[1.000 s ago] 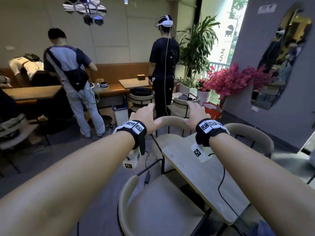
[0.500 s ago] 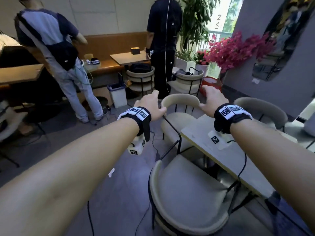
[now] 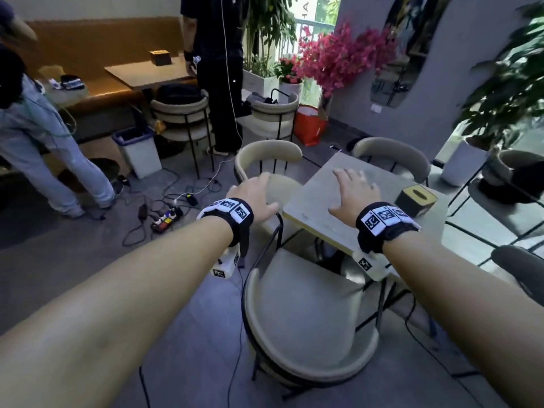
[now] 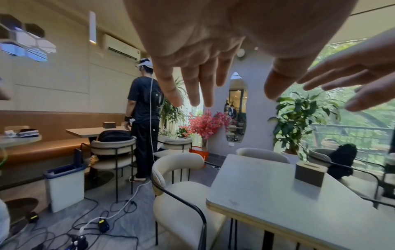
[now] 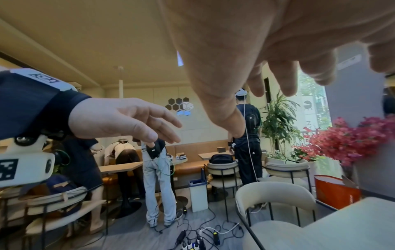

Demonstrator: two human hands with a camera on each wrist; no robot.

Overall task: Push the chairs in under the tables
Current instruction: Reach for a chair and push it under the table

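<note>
Both hands, left hand [image 3: 255,198] and right hand [image 3: 353,192], are held with fingers spread, gripping nothing, above the pale square table [image 3: 329,213]; the cream curved-back metal-legged chair [image 3: 306,319] is seen half tucked beneath its near edge, backrest outward.

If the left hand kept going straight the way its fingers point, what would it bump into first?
Probably the curved backrest of the cream padded chair at the table's side; the left hand hovers open over its seat, though depth is uncertain.

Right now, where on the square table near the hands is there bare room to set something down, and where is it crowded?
The pale square tabletop is bare from its near-left corner to the far edge, around the open right hand over it. The only item on it, a dark box with a tan top, takes the right side. The floor on the left is crowded with black cables and a power strip.
</note>
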